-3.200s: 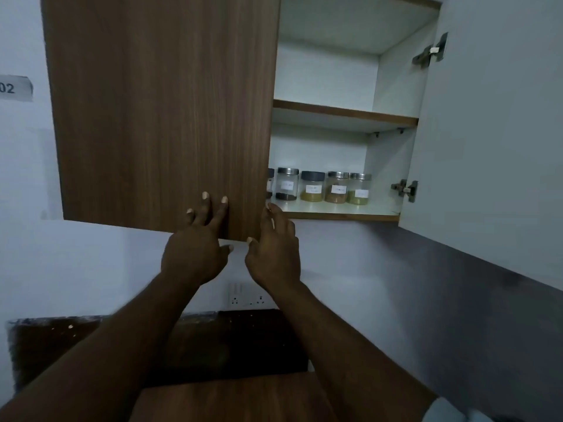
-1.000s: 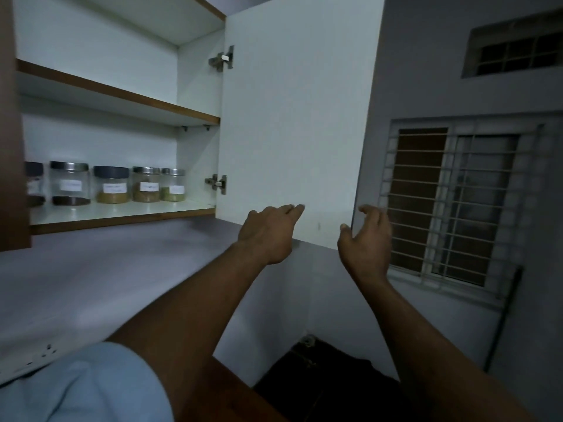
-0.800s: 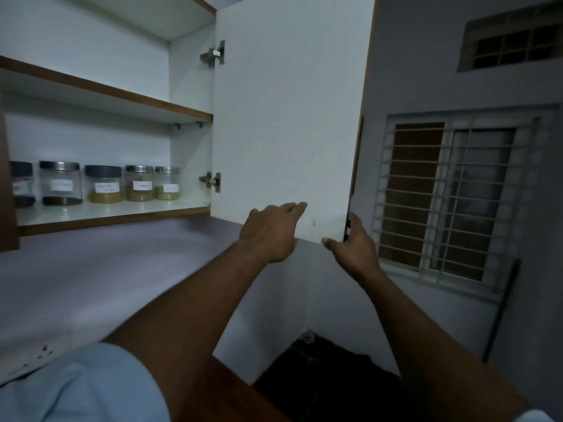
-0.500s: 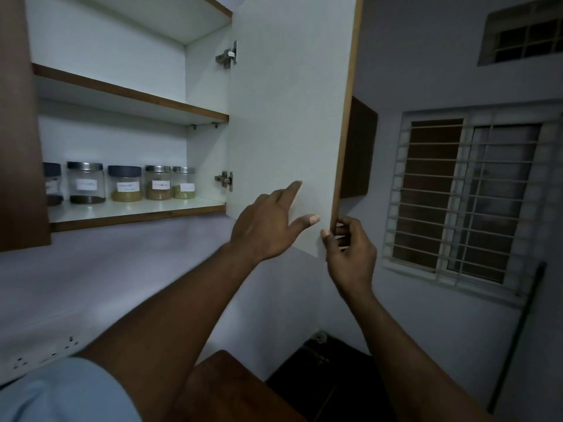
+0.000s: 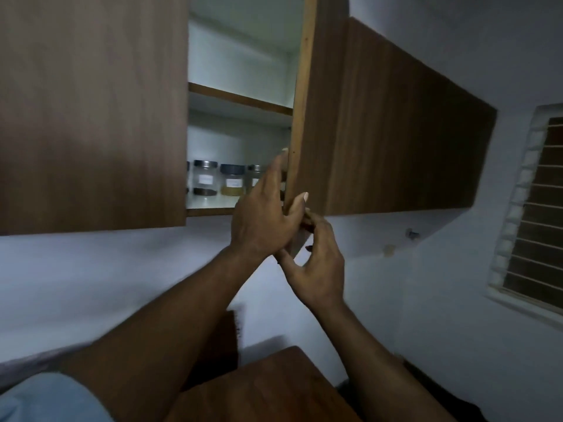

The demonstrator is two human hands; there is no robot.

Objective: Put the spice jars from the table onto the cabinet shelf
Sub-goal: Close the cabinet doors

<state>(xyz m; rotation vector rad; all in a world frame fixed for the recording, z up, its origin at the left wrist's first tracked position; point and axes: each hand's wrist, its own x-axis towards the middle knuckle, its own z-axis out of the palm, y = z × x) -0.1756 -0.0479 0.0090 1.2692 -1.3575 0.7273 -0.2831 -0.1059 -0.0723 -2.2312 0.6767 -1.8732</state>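
Note:
Several glass spice jars stand in a row on the lower cabinet shelf [image 5: 208,211]: a steel-lidded one [image 5: 205,178], a dark-lidded one with yellow powder [image 5: 232,180], and another [image 5: 253,174] half hidden behind my left hand. My left hand [image 5: 262,220] lies with straight fingers against the inner side of the right cabinet door [image 5: 326,117], thumb over its edge. My right hand [image 5: 316,266] pinches the door's lower corner from below. The door stands nearly edge-on, leaving a narrow gap.
The left cabinet door [image 5: 91,111] is closed. Another brown wall cabinet [image 5: 411,132] hangs to the right, with a barred window [image 5: 536,208] beyond it. A wooden table corner [image 5: 259,388] lies below my arms.
The right door has swung from wide open to nearly edge-on. My right hand took hold of its lower corner and my left hand slid along its inner face. The view turned left.

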